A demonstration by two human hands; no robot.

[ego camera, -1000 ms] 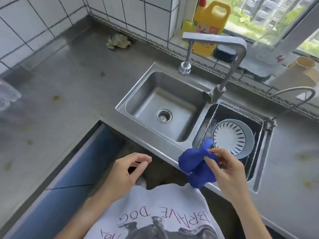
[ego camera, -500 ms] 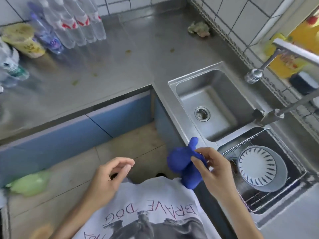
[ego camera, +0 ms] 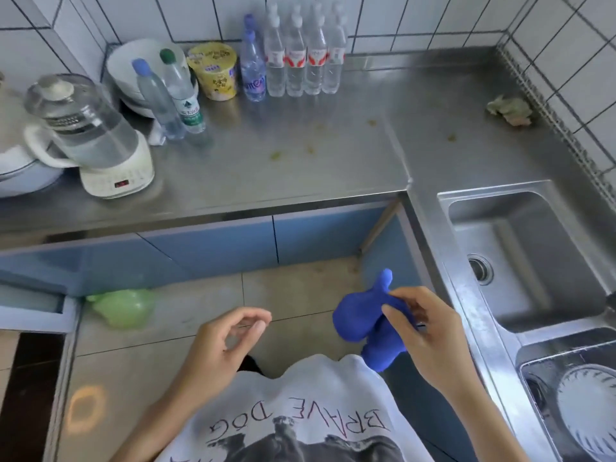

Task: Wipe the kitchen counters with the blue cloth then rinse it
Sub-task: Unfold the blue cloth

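Note:
My right hand (ego camera: 430, 338) grips the bunched blue cloth (ego camera: 361, 320) in the air over the floor, just left of the counter's front edge by the sink. To its left my left hand (ego camera: 223, 345) hangs with fingers loosely curled and holds nothing. The steel L-shaped counter (ego camera: 300, 161) runs across the back and down the right side, dotted with small yellowish-green spots. The left sink basin (ego camera: 520, 261) lies at the right with its drain showing.
Several water bottles (ego camera: 300, 58), a yellow noodle cup (ego camera: 215, 71), a glass kettle on a white base (ego camera: 96, 138) and bowls stand along the back left. A crumpled rag (ego camera: 510, 110) lies in the far right corner. A white strainer (ego camera: 590, 408) sits in the right basin. A green bag (ego camera: 123, 308) lies on the floor.
The view has swung left from the sink and faucet to the back counter with bottles and kettle. My hands keep the same pose, the right still on the cloth.

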